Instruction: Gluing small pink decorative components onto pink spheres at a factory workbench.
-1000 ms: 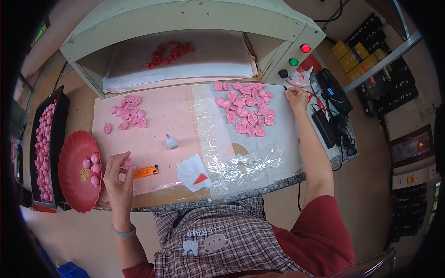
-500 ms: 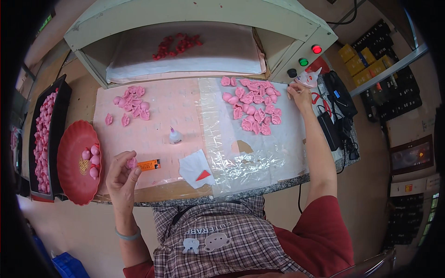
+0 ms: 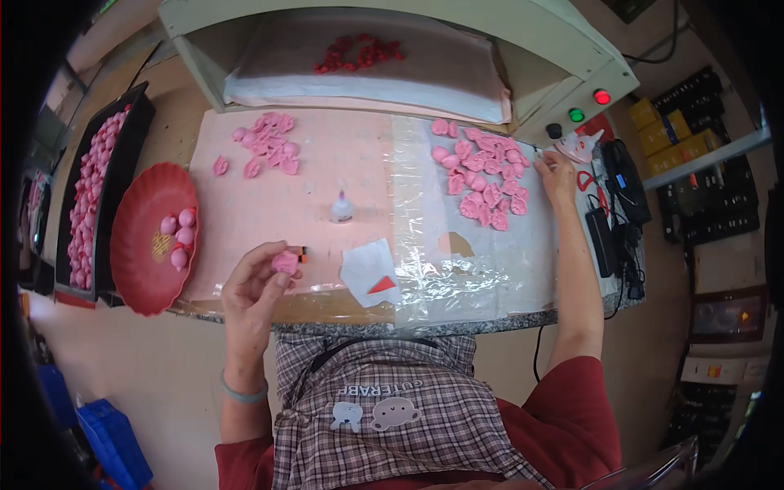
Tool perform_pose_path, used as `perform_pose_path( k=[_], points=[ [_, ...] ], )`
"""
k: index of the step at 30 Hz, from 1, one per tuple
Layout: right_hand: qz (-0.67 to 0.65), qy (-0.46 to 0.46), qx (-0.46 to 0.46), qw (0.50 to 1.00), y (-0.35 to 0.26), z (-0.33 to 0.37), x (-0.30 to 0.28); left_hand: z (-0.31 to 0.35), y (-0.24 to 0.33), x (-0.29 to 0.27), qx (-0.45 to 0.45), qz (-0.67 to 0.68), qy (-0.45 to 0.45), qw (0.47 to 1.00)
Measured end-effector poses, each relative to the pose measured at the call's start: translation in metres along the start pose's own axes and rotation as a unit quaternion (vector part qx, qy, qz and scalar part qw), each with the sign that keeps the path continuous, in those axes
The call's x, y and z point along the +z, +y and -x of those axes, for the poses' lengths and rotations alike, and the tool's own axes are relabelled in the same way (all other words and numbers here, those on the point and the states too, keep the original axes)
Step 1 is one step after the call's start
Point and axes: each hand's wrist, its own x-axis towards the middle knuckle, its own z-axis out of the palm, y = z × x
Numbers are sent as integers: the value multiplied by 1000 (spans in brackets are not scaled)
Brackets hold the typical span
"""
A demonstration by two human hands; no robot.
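Above the front left of the work surface, my left hand [image 3: 255, 286] pinches a small pink moulded piece [image 3: 285, 262] between thumb and fingers. Just behind it lies an orange and black object [image 3: 303, 254], mostly covered by the hand. My right hand [image 3: 557, 175] reaches to the back right, its fingers closed together beside a white bag with red marks [image 3: 581, 145]; whatever they hold is too small to make out. Left of that hand spreads a large pile of pink moulded pieces [image 3: 482, 167]. A smaller pile of them [image 3: 268, 143] sits at the back left. Between my hands stands a small white dropper bottle [image 3: 341, 209].
At the left are a red scalloped bowl [image 3: 135, 269] with several pink balls and a black tray [image 3: 102, 282] full of pink pieces. A cabinet [image 3: 572, 86] with red pieces inside borders the back. White paper [image 3: 363, 268] lies in front; cables and a black adapter [image 3: 600, 241] sit right.
The whole view has shifted, moving the table and cabinet rightward and slightly up. My left hand still holds the pink piece, now covering more of the orange object. My right hand stays by the bag.
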Motion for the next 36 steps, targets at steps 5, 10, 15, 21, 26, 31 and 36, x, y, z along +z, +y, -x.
perform_pose_path(
  k=[5,10,15,21,26,31,36],
  points=[
    [-29,18,-19,999,-55,24,-24,3,-3,7,-32,45,-33,998],
    [-174,-50,-108,978,-137,59,-28,4,-6,13,-37,61,-41,997],
    [-212,-135,-169,953,-199,61,-23,3,-13,15,-39,87,-52,994],
    [-245,-171,-189,935,-254,-10,34,-3,-9,8,-28,70,-50,996],
    [-194,-135,-241,941,-278,-82,94,-9,-8,5,2,105,-70,992],
    [-110,-115,-253,954,-303,-119,148,-10,-8,-7,1,115,-75,991],
    [-1,-70,-349,934,-313,-141,186,-13,-12,-12,-6,124,-75,989]
  ],
)
